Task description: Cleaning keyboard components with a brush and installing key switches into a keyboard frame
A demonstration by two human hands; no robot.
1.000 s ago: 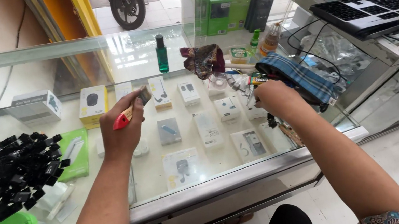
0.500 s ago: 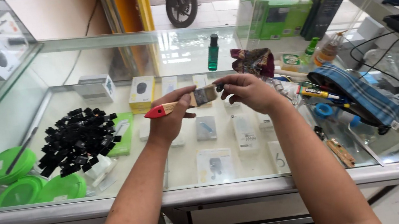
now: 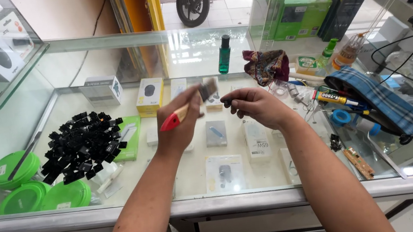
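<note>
Both forearms reach over the glass display counter [image 3: 333, 189]. The left hand [image 3: 182, 124] is closed around a small brush with a red-and-tan wooden handle [image 3: 179, 116], its bristled head [image 3: 208, 89] tilted up to the right. The right hand [image 3: 256, 107] pinches a tiny dark part [image 3: 227, 102] between thumb and forefinger, just beside the bristles; its shape is too small to make out, and whether it touches them cannot be told. A pile of small black plastic pieces [image 3: 83, 145] lies to the left, a blue checked cloth [image 3: 374, 99] to the right. Compared with half a second earlier, the hands sit slightly lower and the brush head is blurred.
</note>
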